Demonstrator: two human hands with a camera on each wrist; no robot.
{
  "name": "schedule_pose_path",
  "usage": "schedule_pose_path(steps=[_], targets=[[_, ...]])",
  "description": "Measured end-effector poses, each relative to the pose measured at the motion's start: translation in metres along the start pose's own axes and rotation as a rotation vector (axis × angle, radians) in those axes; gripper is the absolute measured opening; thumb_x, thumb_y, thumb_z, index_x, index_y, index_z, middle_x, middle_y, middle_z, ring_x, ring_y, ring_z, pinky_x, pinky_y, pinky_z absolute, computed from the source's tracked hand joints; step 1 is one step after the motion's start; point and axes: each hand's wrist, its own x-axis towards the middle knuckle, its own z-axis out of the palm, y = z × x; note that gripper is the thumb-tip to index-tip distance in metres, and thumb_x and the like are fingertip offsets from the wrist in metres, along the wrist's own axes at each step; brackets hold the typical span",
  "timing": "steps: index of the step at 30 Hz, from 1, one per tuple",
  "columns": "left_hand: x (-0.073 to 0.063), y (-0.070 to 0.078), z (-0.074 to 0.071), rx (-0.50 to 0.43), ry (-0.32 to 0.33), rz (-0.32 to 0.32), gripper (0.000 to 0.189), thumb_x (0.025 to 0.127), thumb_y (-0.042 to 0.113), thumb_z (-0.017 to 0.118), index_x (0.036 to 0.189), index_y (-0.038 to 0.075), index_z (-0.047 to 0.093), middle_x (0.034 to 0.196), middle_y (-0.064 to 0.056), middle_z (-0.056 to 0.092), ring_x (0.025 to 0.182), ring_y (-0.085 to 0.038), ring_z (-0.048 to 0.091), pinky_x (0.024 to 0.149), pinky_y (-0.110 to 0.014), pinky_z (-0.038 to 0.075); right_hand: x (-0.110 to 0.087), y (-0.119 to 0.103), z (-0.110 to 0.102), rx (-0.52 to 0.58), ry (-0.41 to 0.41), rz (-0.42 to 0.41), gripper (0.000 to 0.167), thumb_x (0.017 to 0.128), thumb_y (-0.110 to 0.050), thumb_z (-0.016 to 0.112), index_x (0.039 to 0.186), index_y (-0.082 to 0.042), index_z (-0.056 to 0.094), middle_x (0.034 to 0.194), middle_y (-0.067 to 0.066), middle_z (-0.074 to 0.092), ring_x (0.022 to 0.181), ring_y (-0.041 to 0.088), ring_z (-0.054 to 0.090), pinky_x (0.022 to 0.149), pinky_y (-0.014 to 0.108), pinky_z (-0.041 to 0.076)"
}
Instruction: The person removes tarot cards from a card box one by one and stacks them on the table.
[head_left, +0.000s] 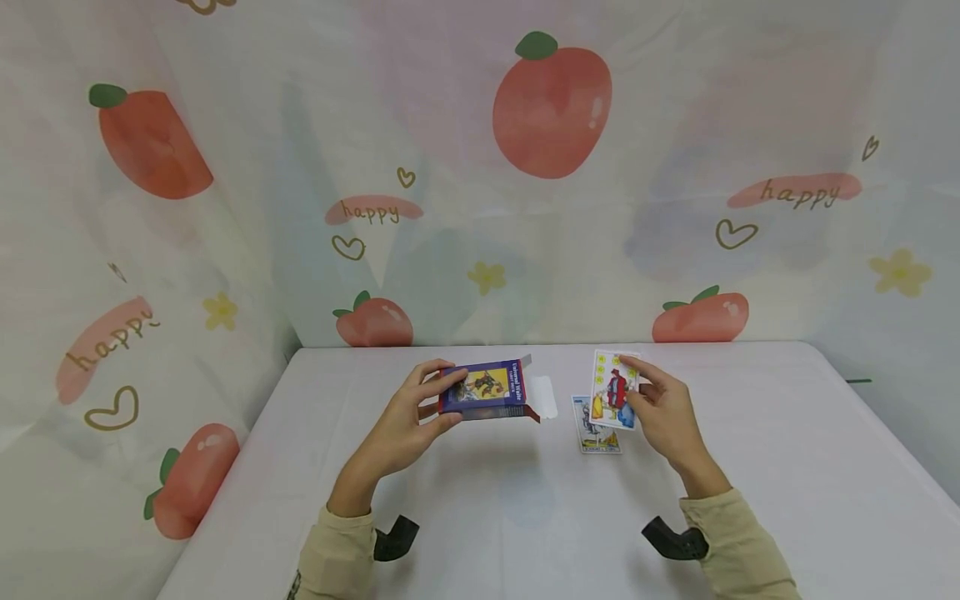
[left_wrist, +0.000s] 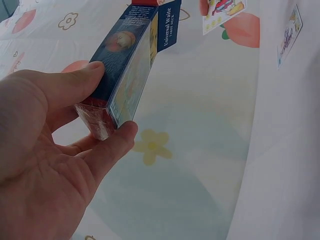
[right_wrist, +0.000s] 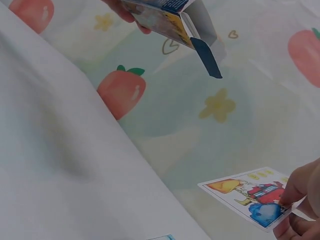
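Note:
My left hand [head_left: 408, 417] grips a dark blue tarot card box [head_left: 483, 392] by its closed end, above the table. The box's flaps stand open on the right, and the right wrist view shows cards [right_wrist: 189, 25] inside. Between thumb and fingers, my right hand [head_left: 663, 408] pinches a tarot card [head_left: 615, 390] with a red-clad figure and yellow discs. Beneath it, partly covered in the head view, a second tarot card [head_left: 600, 440] lies on the table. In the left wrist view, the thumb [left_wrist: 75, 85] presses one broad face of the box.
A white cloth covers the table [head_left: 510, 525]. Behind it hangs a pale curtain [head_left: 465, 267] printed with fruit, flowers and "happy" lettering, and it continues along the left side. Black straps [head_left: 397, 537] sit at both sleeve cuffs.

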Motion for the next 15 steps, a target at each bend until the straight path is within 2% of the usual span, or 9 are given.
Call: schedule_pose_path(steps=[4, 10, 15], targets=[[0.0, 0.0, 0.0, -0.001, 0.001, -0.003, 0.055, 0.093, 0.006, 0.071, 0.146, 0.012, 0.056, 0.153, -0.009, 0.038, 0.14, -0.035, 0.045, 0.106, -0.056, 0.052, 0.001, 0.003, 0.001, 0.012, -0.019, 0.035, 0.05, 0.098, 0.003, 0.049, 0.148, -0.001, 0.049, 0.141, 0.027, 0.054, 0.092, 0.005, 0.058, 0.07, 0.009, 0.053], [0.0, 0.001, 0.0, -0.005, 0.003, -0.014, 0.056, 0.093, 0.006, 0.071, 0.146, 0.014, 0.056, 0.153, -0.009, 0.038, 0.14, -0.035, 0.045, 0.106, -0.056, 0.051, 0.003, 0.008, 0.0, 0.016, -0.055, 0.045, 0.052, 0.097, 0.006, 0.05, 0.149, 0.001, 0.047, 0.138, 0.03, 0.054, 0.088, 0.006, 0.055, 0.066, 0.014, 0.051], [0.0, 0.001, 0.001, -0.003, 0.007, -0.017, 0.056, 0.092, 0.006, 0.072, 0.145, 0.014, 0.056, 0.153, -0.008, 0.038, 0.14, -0.035, 0.045, 0.105, -0.056, 0.052, 0.004, 0.014, 0.001, 0.013, -0.083, 0.064, 0.052, 0.097, 0.006, 0.051, 0.149, 0.0, 0.047, 0.141, 0.03, 0.053, 0.088, 0.007, 0.056, 0.066, 0.014, 0.052]])
